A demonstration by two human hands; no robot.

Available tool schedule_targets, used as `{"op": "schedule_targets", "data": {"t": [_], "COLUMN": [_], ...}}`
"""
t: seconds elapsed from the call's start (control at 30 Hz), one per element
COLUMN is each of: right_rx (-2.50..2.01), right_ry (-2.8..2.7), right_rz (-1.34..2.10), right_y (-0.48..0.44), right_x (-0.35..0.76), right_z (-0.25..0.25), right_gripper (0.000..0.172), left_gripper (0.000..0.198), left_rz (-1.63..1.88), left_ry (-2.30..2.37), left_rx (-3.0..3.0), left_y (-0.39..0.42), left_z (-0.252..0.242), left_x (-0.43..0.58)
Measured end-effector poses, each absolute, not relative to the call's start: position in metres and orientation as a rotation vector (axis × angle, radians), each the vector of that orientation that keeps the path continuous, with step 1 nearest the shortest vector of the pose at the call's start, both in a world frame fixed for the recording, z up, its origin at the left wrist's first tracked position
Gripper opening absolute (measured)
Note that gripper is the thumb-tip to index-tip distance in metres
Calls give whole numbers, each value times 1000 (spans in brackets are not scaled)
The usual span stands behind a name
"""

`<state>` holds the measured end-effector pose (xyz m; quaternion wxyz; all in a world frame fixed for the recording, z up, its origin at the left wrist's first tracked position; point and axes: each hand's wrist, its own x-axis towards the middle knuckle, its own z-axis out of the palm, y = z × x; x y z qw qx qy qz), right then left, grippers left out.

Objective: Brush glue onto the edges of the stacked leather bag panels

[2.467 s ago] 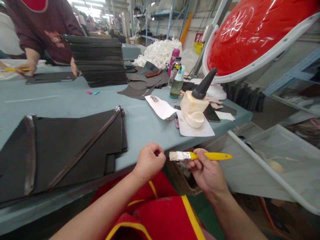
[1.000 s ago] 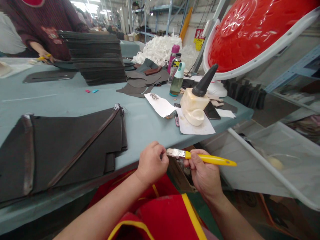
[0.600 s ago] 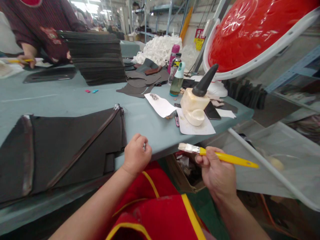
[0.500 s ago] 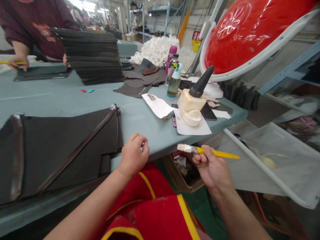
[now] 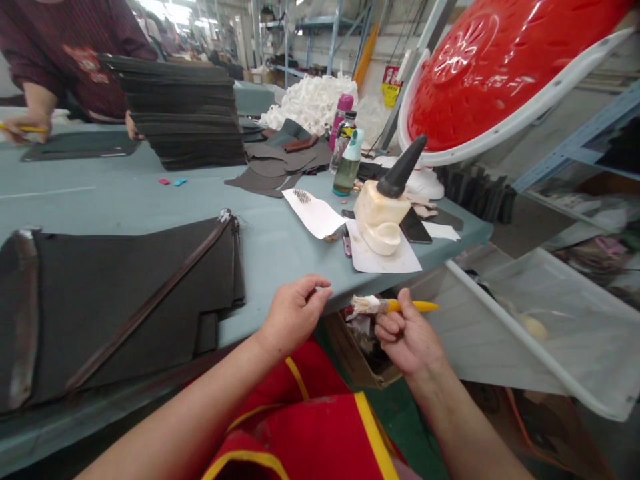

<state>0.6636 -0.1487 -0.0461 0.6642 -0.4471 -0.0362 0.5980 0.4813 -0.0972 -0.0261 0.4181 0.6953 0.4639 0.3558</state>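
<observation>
My right hand (image 5: 410,337) grips a brush (image 5: 385,305) by its yellow handle, the pale, white-coated bristles pointing left. My left hand (image 5: 295,310) hovers over the table's front edge, close to the bristles; its fingers are bent, with a gap to the thumb and nothing visible between them. To its left lie flat black panels (image 5: 125,280) with dark strips along them. Beyond the brush, a cream-coloured glue pot (image 5: 383,210) with a tapered black top (image 5: 403,170) stands on a white sheet (image 5: 363,257).
Another white paper (image 5: 313,213) with small dark pins lies left of the pot. Bottles (image 5: 349,163) stand behind it. A tall stack of black sheets (image 5: 185,110) rises near a co-worker (image 5: 75,57). A red-and-white lamp-like shade (image 5: 500,73) overhangs the right; below is a translucent bin (image 5: 565,320).
My left hand has moved right, toward the brush, and its fingers have loosened. My right hand has shifted slightly left and turned the brush, bringing the bristles nearer my left hand.
</observation>
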Motion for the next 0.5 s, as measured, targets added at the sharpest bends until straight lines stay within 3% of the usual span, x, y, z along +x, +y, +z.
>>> {"op": "schedule_targets", "data": {"t": [0.13,0.5], "right_rx": [-1052,-1038], "right_ry": [-250,-549], "right_rz": [1221,1002], "right_y": [-150,-152], "right_x": [654,637], "right_z": [-44,-39], "right_gripper": [46,36], "left_gripper": [8,11], "left_rz": [952,910], "left_ry": [1147,1178], "left_rx": [1861,2230], "left_y": [-99,-109], "left_z": [-24,-27], "left_x": [488,485]}}
